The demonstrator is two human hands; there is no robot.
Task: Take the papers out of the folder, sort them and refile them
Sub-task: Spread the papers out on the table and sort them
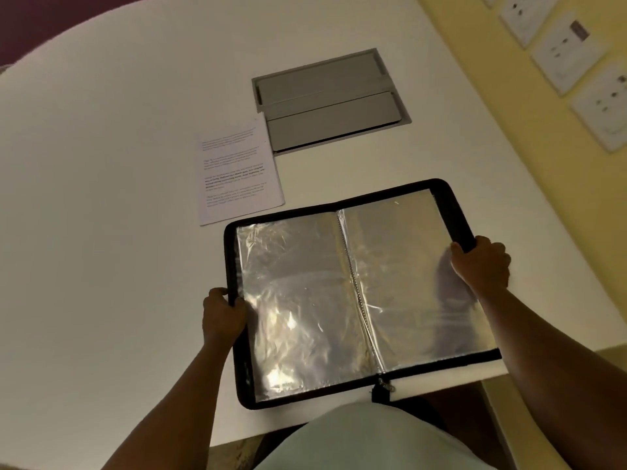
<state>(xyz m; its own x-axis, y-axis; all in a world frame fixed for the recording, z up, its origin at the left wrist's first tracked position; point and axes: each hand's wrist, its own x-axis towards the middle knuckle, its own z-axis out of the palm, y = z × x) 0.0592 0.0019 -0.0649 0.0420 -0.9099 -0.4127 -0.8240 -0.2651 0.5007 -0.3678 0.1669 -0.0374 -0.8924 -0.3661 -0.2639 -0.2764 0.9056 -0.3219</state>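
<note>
The white tabletop [101, 198] fills most of the view, its near edge running in front of the person's lap. Toward the left of the action, the left hand [222, 317] has its grip closed around the black zip border of the folder [342, 212] at its left edge, the thumb lying over the top onto the clear sleeve and the fingers wrapped round the rim. Just beyond that corner, further from the person, the papers [237, 171] lie flat as a neat stack on the tabletop, printed text on the top sheet, their near edge just beside the folder's far left corner and their far right corner touching the frame of a grey hatch [329, 100] set flush in the surface.

The folder is spread wide open, its near edge overhanging the tabletop toward the lap; whether the rest rests on the surface or is lifted I cannot tell. Its two pages are clear plastic sleeves [298, 300] that glare with reflected light, and no sheet shows inside either one. A spine [359, 293] runs down the middle, ending at a zip pull [385, 385] on the near edge.

To the right, the right hand [481, 262] grips the folder's right border, fingers curled over the rim. Far right, white sockets [563, 52] sit on a yellow wall
</note>
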